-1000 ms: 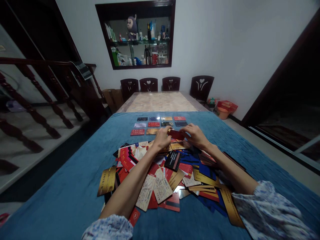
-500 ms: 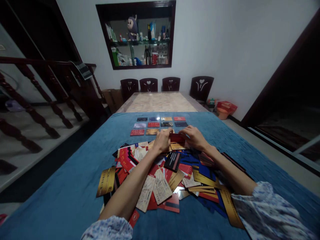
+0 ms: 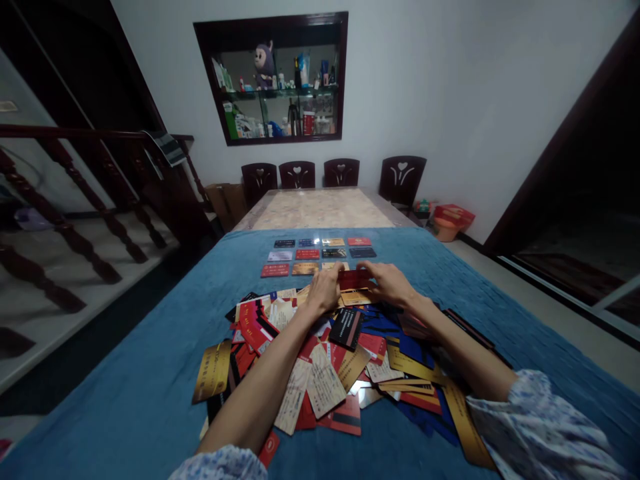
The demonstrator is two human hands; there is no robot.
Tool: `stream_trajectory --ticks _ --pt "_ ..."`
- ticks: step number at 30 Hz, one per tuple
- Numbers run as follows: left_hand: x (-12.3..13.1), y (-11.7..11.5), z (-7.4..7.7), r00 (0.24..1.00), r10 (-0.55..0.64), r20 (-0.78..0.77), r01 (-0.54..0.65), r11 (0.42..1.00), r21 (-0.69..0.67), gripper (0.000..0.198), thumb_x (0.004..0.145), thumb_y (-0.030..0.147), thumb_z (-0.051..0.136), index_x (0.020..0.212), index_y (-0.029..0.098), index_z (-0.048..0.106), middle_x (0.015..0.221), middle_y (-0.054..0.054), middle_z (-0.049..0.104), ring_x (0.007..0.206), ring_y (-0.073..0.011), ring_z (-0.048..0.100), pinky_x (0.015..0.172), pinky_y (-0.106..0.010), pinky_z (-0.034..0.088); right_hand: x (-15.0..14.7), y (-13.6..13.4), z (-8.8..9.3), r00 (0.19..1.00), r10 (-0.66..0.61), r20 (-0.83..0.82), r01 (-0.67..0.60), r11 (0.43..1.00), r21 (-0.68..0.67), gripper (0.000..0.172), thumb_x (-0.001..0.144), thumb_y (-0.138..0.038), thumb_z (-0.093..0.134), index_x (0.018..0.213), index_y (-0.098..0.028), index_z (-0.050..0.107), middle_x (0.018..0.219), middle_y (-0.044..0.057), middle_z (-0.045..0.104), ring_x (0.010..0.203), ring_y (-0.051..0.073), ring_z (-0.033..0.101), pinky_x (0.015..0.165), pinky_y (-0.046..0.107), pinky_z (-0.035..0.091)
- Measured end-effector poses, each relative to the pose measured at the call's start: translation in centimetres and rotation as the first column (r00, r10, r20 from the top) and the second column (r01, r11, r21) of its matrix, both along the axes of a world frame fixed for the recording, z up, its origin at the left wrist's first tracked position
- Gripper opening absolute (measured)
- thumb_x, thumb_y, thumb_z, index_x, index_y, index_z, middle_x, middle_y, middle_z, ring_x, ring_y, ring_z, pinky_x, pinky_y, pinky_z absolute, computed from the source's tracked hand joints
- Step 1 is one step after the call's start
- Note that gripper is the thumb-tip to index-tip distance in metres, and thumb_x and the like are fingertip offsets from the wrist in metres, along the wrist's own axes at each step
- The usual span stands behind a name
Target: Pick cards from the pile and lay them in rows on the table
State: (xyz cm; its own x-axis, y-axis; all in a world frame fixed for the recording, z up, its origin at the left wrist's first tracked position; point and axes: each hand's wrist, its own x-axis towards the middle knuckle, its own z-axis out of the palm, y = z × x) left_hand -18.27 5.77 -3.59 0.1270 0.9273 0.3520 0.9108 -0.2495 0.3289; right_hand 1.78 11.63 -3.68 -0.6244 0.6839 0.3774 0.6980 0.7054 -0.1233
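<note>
The fingers (image 3: 334, 283) of the left hand (image 3: 324, 292) were closed on the left end of a red card (image 3: 354, 279). The fingers (image 3: 371, 272) of the right hand (image 3: 391, 285) pinched its right end, so the card lay crosswise between the two hands, its face roughly level. It was held just over the far edge of a loose pile of cards (image 3: 345, 360), directly above a gold card (image 3: 356, 298) at the top of that heap. The pile sat in the middle of the blue cloth (image 3: 150, 373) covering the table's near end. Just beyond the fingers, toward the cloth's far edge, laid-out cards (image 3: 306, 255) lay in three short rows, and the nearest row ended just beside the red card. Both forearms stretched across the pile, with the floral sleeves (image 3: 540, 420) near the cloth's near edge.
</note>
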Motion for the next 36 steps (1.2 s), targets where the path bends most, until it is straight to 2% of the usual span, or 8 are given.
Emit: stream_trajectory --ticks 3,5,11,17,21,26,36 --pt "0.0 0.1 -0.2 0.999 0.009 0.033 -0.009 1.0 0.003 0.035 0.088 0.008 0.044 0.117 0.021 0.059 0.092 -0.009 0.071 0.087 -0.0255 0.065 0.081 -0.034 0.047 -0.1 -0.1 -0.1 1.0 0.001 -0.024 -0.003 0.997 -0.074 0.038 0.084 -0.02 0.062 0.121 -0.023 0.057 0.101 0.007 0.075 0.087 0.022 0.069 0.074 0.029 0.045" --pt "0.1 0.2 -0.2 0.998 0.016 0.06 -0.016 1.0 0.01 0.034 0.087 0.007 0.046 0.116 0.02 0.059 0.095 -0.009 0.071 0.089 -0.0252 0.066 0.081 -0.034 0.048 -0.2 -0.1 -0.1 0.999 0.0 -0.04 -0.003 0.997 -0.078 0.038 0.083 -0.019 0.062 0.121 -0.021 0.056 0.104 0.009 0.074 0.092 0.022 0.068 0.076 0.03 0.046" --pt "0.2 0.4 0.3 0.995 0.02 0.103 -0.025 0.998 0.056 0.033 0.086 0.006 0.049 0.115 0.019 0.056 0.098 -0.009 0.071 0.094 -0.024 0.066 0.086 -0.034 0.048 -0.3 -0.1 0.1 0.998 -0.009 -0.068 0.01 1.0 0.016 0.047 0.077 -0.015 0.064 0.123 -0.018 0.055 0.115 0.013 0.069 0.105 0.027 0.063 0.084 0.036 0.046" --pt "0.0 0.6 1.1 0.987 0.013 0.162 -0.02 0.999 0.038 0.033 0.084 0.005 0.05 0.113 0.02 0.055 0.096 -0.007 0.07 0.09 -0.0224 0.066 0.084 -0.034 0.048 -0.2 0.2 0.0 0.998 0.001 -0.066 0.004 0.997 0.083 0.044 0.08 -0.013 0.059 0.124 -0.016 0.055 0.112 0.014 0.068 0.101 0.026 0.061 0.08 0.035 0.044" --pt "-0.1 0.7 1.6 0.994 0.008 0.113 -0.007 1.0 -0.009 0.037 0.079 0.007 0.056 0.114 0.018 0.054 0.096 -0.008 0.068 0.093 -0.0245 0.064 0.085 -0.036 0.048 0.2 0.6 -0.3 0.999 0.005 -0.047 0.002 0.987 0.159 0.047 0.081 -0.018 0.062 0.128 -0.018 0.056 0.116 0.015 0.065 0.104 0.028 0.058 0.078 0.035 0.045" --pt "-0.4 0.3 2.1 0.999 -0.041 0.008 0.041 0.999 0.0 0.038 0.075 0.007 0.058 0.112 0.016 0.054 0.11 -0.013 0.065 0.103 -0.0275 0.058 0.09 -0.039 0.047 0.5 0.9 -0.2 0.999 0.042 -0.026 -0.035 0.976 0.215 0.05 0.081 -0.026 0.066 0.13 -0.018 0.057 0.123 0.017 0.059 0.107 0.031 0.053 0.079 0.039 0.047" --pt "-2.5 -0.5 1.1 0.995 -0.099 -0.023 0.098 0.995 -0.004 0.031 0.078 0.016 0.06 0.109 0.017 0.056 0.112 -0.011 0.062 0.107 -0.0272 0.055 0.096 -0.041 0.046 0.6 0.7 0.1 0.983 0.18 -0.018 -0.175 0.971 0.161 0.048 0.083 -0.029 0.067 0.13 -0.021 0.06 0.119 0.014 0.062 0.104 0.03 0.054 0.083 0.043 0.051"
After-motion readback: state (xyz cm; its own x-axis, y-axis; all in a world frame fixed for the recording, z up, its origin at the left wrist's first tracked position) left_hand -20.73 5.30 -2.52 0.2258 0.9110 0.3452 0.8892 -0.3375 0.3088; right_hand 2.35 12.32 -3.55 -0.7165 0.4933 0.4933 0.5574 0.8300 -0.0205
